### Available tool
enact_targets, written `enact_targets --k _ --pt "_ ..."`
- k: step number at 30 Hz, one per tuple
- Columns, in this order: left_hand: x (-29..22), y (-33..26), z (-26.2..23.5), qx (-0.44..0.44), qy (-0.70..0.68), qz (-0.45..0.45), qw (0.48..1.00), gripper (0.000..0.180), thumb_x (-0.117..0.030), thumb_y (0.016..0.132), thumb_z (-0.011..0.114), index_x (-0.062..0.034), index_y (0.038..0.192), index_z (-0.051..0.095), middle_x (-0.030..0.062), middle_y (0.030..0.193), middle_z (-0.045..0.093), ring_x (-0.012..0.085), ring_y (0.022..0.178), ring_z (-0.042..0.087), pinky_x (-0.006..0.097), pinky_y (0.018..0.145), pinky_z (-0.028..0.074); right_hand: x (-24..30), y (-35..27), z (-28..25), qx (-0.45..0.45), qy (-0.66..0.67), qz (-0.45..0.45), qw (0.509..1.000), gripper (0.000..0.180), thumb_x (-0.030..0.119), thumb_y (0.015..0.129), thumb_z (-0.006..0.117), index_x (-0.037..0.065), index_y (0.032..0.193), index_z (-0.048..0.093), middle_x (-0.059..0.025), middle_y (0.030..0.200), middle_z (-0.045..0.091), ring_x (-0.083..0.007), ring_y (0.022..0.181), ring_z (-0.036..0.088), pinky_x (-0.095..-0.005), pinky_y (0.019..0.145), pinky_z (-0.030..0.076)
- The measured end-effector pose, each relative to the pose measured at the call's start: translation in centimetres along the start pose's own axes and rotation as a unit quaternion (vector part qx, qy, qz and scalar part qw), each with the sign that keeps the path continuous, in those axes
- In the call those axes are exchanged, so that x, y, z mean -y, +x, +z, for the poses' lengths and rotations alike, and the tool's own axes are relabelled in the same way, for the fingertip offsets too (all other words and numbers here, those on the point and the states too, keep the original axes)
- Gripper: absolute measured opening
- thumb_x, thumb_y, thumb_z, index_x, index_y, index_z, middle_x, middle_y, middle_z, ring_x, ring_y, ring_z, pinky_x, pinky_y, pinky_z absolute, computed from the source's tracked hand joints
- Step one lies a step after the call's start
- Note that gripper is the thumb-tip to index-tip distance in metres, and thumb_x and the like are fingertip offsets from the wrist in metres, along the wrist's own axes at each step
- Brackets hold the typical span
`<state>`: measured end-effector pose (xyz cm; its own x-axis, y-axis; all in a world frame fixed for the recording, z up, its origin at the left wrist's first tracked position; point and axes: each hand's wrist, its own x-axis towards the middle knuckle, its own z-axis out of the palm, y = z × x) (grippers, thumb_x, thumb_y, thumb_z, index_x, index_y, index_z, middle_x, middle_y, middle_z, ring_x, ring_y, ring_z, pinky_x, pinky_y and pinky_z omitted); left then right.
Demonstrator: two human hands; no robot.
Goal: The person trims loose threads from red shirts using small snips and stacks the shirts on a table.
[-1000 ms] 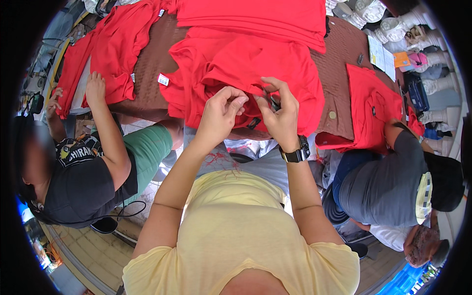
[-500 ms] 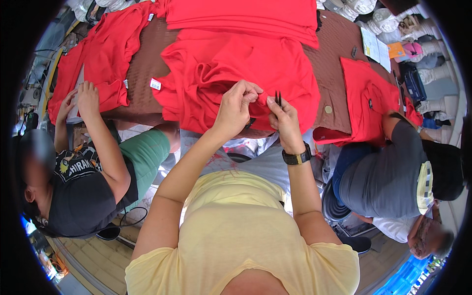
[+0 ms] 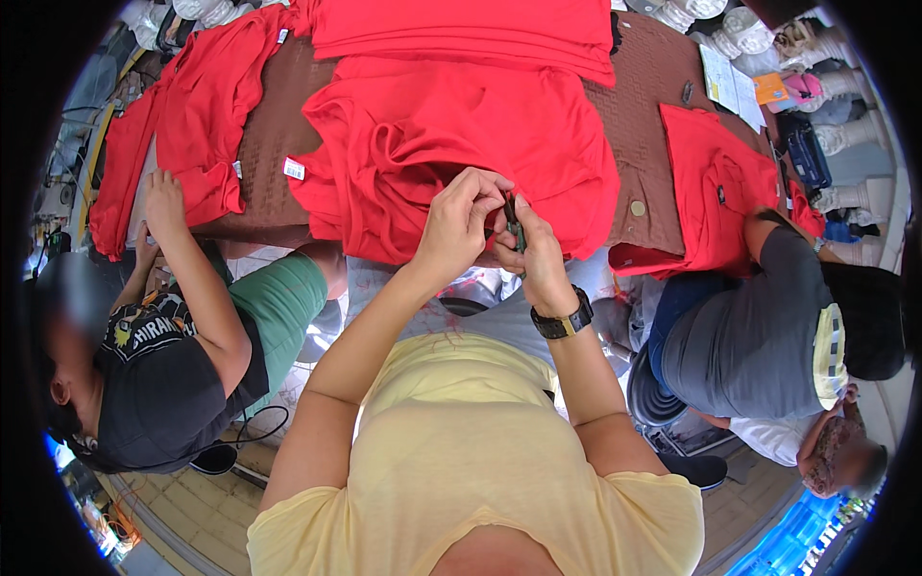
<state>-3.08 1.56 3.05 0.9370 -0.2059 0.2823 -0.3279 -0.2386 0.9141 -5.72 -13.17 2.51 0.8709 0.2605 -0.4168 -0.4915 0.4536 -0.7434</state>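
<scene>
A red garment (image 3: pixel 461 115) lies bunched in front of me, its near edge hanging over the table's edge. My left hand (image 3: pixel 459 219) pinches a part of it too small to make out, thumb against fingertips. In my right hand (image 3: pixel 534 252) is a pair of thread snips (image 3: pixel 512 217), dark-bladed with a greenish handle, fingers wrapped round it. Its blades point up and away, right beside my left fingertips. Whether the blades touch the cloth or a thread is hidden by the fingers. A white tag (image 3: pixel 294 168) sticks out at the garment's left side.
Folded red garments (image 3: pixel 461 34) are stacked beyond. The brown-covered table (image 3: pixel 269 125) also bears red garments at left (image 3: pixel 206 106) and right (image 3: pixel 715 182), each with a seated person beside it. Papers (image 3: pixel 730 86) and a round coin-like disc (image 3: pixel 638 207) lie on the right.
My right hand has moved left and slightly down, turning the snips so their blades meet my left fingertips. The person at left has lowered one hand.
</scene>
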Motion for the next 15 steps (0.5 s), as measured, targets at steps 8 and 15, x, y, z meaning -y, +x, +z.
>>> enact_targets --k 8,15 --pt "0.5 0.1 -0.1 -0.013 0.009 0.037 0.999 0.006 0.003 0.094 0.055 0.0018 0.088 0.055 0.0149 0.11 0.066 0.0244 0.096 0.067 0.034 0.086 0.053 -0.7 1.2 -0.2 -0.012 0.043 0.0 0.999 0.04 0.043 0.105 0.044 0.012 0.08 0.048 0.005 0.063 0.035 -0.0043 0.043 0.025 -0.0232 0.041 0.015" --pt "-2.0 -2.6 -3.8 0.215 0.075 -0.079 0.97 0.017 0.008 0.083 0.063 0.0005 0.098 0.064 0.0166 0.103 0.065 0.0289 0.095 0.065 0.037 0.084 0.051 0.6 0.5 -2.2 0.048 0.051 -0.031 0.997 0.045 0.05 0.104 0.043 0.013 0.079 0.048 0.0052 0.06 0.035 -0.0051 0.044 0.027 -0.0248 0.042 0.017"
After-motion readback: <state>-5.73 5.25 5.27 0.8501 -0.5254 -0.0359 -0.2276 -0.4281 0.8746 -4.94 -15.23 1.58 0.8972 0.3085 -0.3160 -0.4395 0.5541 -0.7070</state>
